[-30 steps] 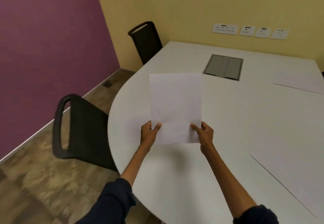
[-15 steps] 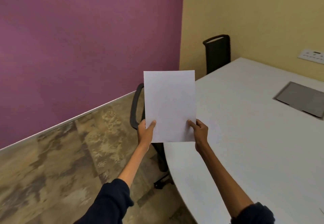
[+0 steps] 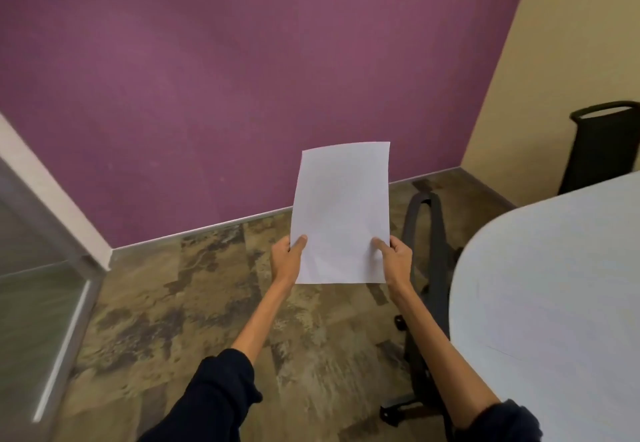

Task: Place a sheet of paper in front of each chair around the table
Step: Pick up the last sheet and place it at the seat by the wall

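1. Left hand (image 3: 287,259) and right hand (image 3: 398,257) each pinch a lower corner of the sheet (image 3: 341,213), held upright over the floor.
2. Swing it right over the table (image 3: 547,286).
3. Lay it flat before the near chair (image 3: 427,251).

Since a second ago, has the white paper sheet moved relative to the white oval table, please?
Yes: the white paper sheet has swung left, off the white oval table, now over floor.

Your left hand (image 3: 286,261) and right hand (image 3: 396,259) are raised ahead on outstretched arms, each pinching a lower side edge of the sheet (image 3: 341,213), thumbs on top.
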